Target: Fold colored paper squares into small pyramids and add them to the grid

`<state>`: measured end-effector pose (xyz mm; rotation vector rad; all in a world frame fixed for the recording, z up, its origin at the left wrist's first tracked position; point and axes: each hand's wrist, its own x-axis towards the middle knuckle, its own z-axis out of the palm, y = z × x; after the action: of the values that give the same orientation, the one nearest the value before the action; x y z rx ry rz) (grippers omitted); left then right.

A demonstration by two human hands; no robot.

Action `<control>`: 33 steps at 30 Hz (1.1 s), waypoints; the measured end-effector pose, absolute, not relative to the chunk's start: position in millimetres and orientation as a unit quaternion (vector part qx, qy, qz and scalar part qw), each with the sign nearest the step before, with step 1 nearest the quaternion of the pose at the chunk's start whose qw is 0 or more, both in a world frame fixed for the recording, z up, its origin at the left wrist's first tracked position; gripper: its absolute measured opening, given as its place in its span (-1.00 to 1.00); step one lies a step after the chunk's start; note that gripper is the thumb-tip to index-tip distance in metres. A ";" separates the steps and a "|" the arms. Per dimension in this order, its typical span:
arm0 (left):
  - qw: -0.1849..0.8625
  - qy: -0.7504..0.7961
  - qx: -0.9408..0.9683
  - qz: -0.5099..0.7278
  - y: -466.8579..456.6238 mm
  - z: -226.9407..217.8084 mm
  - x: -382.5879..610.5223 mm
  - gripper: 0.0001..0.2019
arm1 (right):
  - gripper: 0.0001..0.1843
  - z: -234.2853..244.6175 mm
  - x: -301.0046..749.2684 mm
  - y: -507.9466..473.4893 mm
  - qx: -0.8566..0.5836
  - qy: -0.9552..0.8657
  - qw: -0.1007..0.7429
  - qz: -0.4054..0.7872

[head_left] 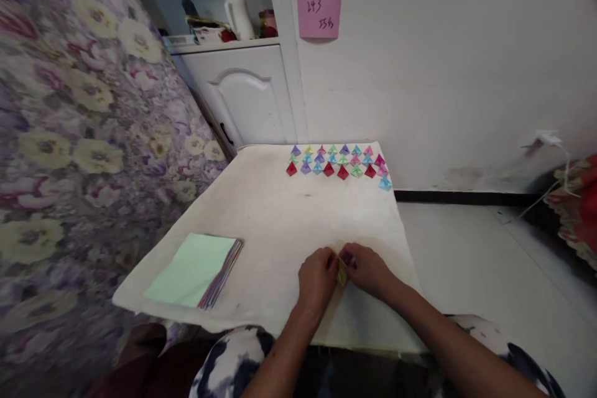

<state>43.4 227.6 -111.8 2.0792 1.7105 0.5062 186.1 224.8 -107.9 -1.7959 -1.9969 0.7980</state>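
Note:
Near the front right of the cream-covered table (261, 211), a small yellow folded paper (342, 274) is pinched between my two hands. My left hand (318, 277) has its fingers closed on the paper's left side. From the other side, my right hand (367, 268) grips its upper right edge with thumb and fingertips. Part of the paper is hidden behind the fingers. Along the table's far edge lie rows of small folded paper pieces (329, 169) in red, blue, green, purple and pink.
A stack of coloured paper sheets (193, 270), pale green on top, lies at the table's front left. Floral curtain (93, 137) hangs at the left. Behind the table stand a white cabinet (242, 96) and a wall bearing a pink note (319, 6). A plugged-in charger (549, 138) is at right.

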 end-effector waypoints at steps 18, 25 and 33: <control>0.201 0.612 0.748 0.162 221.8 -108.9 43.3 -0.85 | -0.92 -113.2 180.3 229.4 -0.655 -0.701 0.159 0.234; 0.214 0.598 0.752 0.178 216.3 -108.8 44.9 -0.80 | -0.93 -119.2 177.7 233.0 -0.661 -0.699 0.153 0.226; 0.237 0.589 0.747 0.197 215.0 -110.3 43.8 -0.75 | -0.94 -123.1 174.2 233.7 -0.676 -0.686 0.149 0.223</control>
<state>43.8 215.0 -110.3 2.0478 1.6141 0.5411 174.2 233.7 -123.1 -1.9442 -1.9735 0.6402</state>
